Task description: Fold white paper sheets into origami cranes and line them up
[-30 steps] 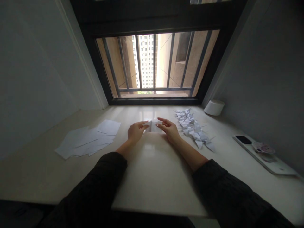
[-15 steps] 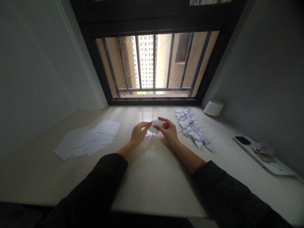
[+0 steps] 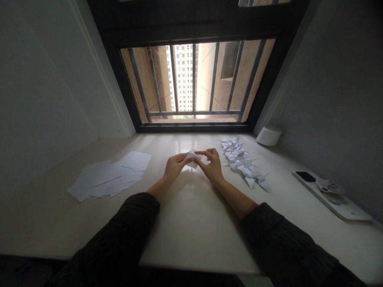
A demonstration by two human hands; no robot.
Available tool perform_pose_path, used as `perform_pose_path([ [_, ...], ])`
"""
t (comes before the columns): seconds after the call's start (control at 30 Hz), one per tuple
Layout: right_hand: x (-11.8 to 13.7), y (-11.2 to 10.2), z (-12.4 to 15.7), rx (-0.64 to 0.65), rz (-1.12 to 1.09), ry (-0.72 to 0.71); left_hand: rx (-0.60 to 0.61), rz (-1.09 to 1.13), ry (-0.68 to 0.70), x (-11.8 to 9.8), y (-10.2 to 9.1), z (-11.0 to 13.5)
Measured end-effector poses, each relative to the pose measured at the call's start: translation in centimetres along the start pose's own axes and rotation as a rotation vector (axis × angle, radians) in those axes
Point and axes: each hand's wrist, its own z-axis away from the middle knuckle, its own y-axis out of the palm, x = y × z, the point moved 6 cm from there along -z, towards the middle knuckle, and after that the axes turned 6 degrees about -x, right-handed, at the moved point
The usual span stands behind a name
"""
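Both my hands meet over the middle of a pale table (image 3: pixel 191 223), pinching a small folded white paper (image 3: pixel 193 158) between them. My left hand (image 3: pixel 174 166) grips its left side with thumb and fingers closed. My right hand (image 3: pixel 212 163) holds the right side, its index finger laid across the top of the paper. The paper is lifted a little off the table and tilted. Dark sleeves cover both forearms.
A loose spread of flat white sheets (image 3: pixel 109 175) lies at the left. A row of several folded paper figures (image 3: pixel 243 165) runs along the right. Farther right are a white round container (image 3: pixel 268 135) and a phone (image 3: pixel 332 193). A barred window (image 3: pixel 194 79) stands behind.
The paper went from lying wide and flat between my hands to being lifted and folded smaller. My hands have drawn closer together around it.
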Motion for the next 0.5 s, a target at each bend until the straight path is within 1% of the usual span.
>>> perform_pose_path([
  [0.1,0.6,-0.3,0.0,-0.041,0.017,-0.059,-0.015,0.024,-0.022,0.1,-0.1,0.0],
  [0.3,1.3,0.4,0.1,0.086,-0.167,-0.076,-0.009,0.078,-0.051,0.2,0.0,-0.1],
  [0.5,1.1,0.7,0.1,0.133,-0.245,-0.009,-0.002,0.072,-0.033,-0.1,0.1,0.1],
])
